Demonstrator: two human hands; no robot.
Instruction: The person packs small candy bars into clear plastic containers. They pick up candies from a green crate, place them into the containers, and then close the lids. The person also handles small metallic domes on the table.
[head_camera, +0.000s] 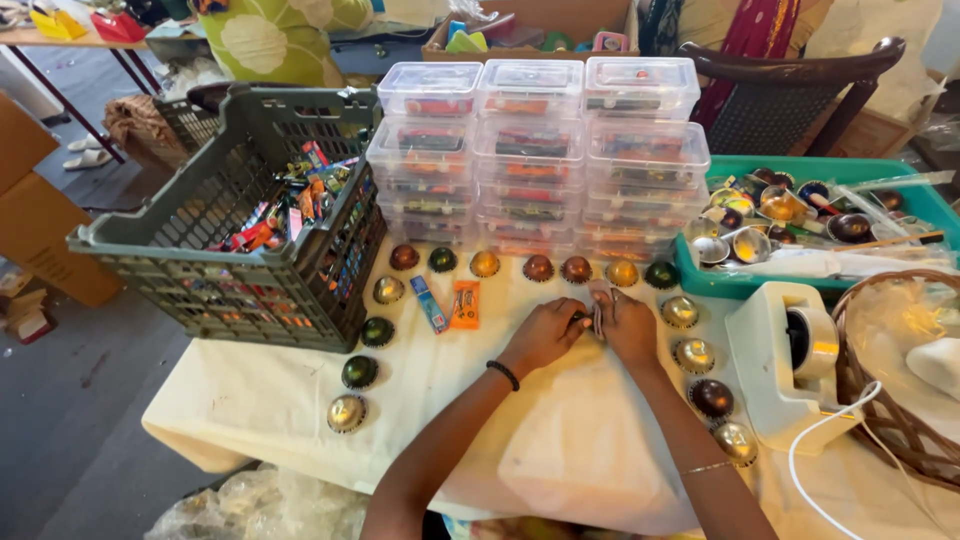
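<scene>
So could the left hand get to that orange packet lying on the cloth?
Probably yes: the orange packet lies flat on bare cloth just beyond the left hand, nothing between them, though both hands are now busy with a small wrapper.

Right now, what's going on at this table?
A person's left hand and right hand meet over a small thin item, too hidden to identify, on a cream tablecloth. Shiny foil-domed capsules ring the hands. Two small packets, a grey crate and stacked clear boxes sit beyond.

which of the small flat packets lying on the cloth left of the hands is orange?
The right-hand packet, nearer the left hand. It is orange and wider; the one beside it is blue, slimmer and lies slanted.
</scene>
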